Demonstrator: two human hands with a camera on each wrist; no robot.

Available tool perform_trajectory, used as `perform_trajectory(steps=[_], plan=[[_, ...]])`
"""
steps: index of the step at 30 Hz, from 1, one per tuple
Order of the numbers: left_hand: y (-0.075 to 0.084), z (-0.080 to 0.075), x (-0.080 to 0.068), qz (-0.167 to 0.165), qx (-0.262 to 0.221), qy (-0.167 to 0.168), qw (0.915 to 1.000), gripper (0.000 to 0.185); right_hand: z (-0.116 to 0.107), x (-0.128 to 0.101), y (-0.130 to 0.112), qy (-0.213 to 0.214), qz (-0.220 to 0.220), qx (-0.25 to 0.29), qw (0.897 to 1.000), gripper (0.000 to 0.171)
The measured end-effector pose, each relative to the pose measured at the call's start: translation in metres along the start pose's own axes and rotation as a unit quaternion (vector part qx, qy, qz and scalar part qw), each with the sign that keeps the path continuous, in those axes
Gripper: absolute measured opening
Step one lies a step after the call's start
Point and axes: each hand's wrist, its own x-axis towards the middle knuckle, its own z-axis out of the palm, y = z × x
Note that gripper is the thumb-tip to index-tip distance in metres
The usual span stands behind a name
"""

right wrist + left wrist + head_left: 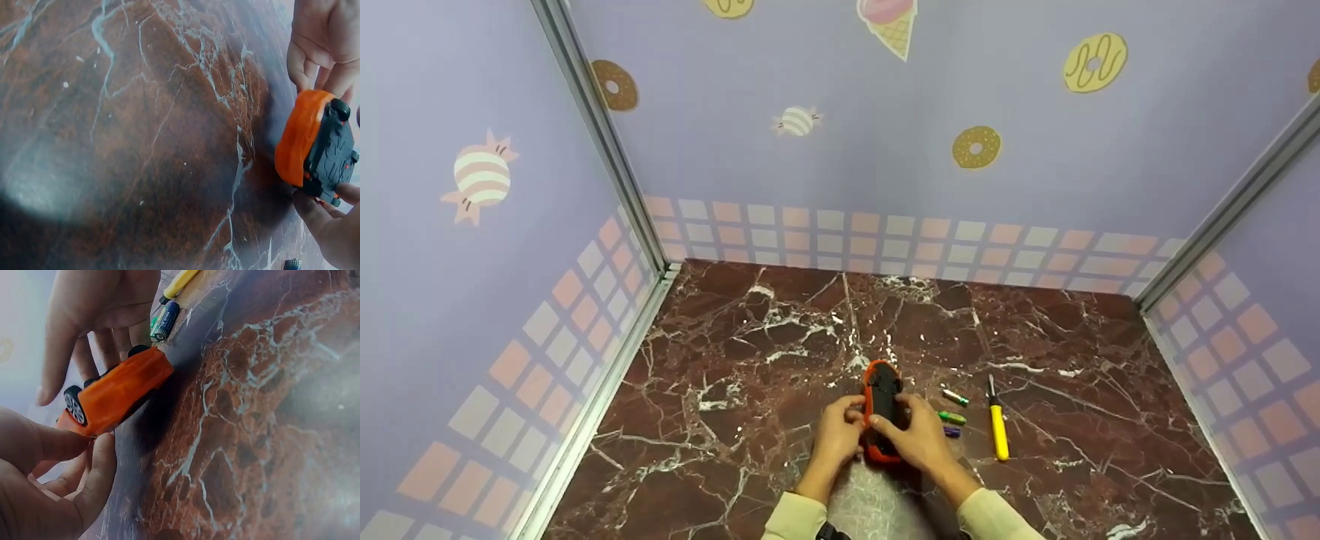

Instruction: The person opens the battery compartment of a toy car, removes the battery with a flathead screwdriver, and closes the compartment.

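An orange toy car (884, 390) is upside down between the two hands, its black underside facing up. The left hand (838, 435) holds it along its left side; in the left wrist view, thumb and forefinger meet at the orange body (124, 394) near a wheel. From the other side the right hand (924, 441) grips the car, thumb over the underside and fingers along the flank. Right of that hand lie three small batteries: a silvery-green one (955, 397), a green one (952, 418) and a purple-blue one (952, 432).
A screwdriver with a yellow handle (999, 435) lies to the right of the batteries, tip pointing away. The dark red marbled tabletop (720, 450) is bounded by lilac panels (840, 165) at the back, left and right.
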Motion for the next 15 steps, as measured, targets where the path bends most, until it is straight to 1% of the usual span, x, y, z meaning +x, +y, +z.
perform_trajectory(steps=[3, 5, 9, 12, 15], plan=[[-0.0005, 0.0, 0.002, 0.027, 0.011, 0.005, 0.9996, 0.039, -0.002, 0.0006, -0.0003, -0.004, 0.009, 0.003, 1.0, 0.078], [-0.0023, -0.0008, 0.0039, 0.037, 0.008, 0.004, 0.9993, 0.037, -0.0034, 0.0015, -0.0001, -0.008, 0.015, 0.014, 1.0, 0.077], [-0.0061, -0.0039, 0.0059, 0.017, -0.009, 0.003, 0.9998, 0.036, -0.005, 0.0024, 0.0, -0.015, 0.031, 0.041, 0.999, 0.07], [-0.0067, -0.0045, 0.006, 0.011, 0.0, 0.019, 0.9998, 0.035, -0.0049, 0.0014, -0.0004, -0.02, 0.034, 0.053, 0.998, 0.066], [-0.0058, -0.003, 0.0062, 0.018, 0.013, 0.039, 0.999, 0.028, -0.0053, 0.0009, -0.0003, -0.021, 0.032, 0.062, 0.997, 0.064]])
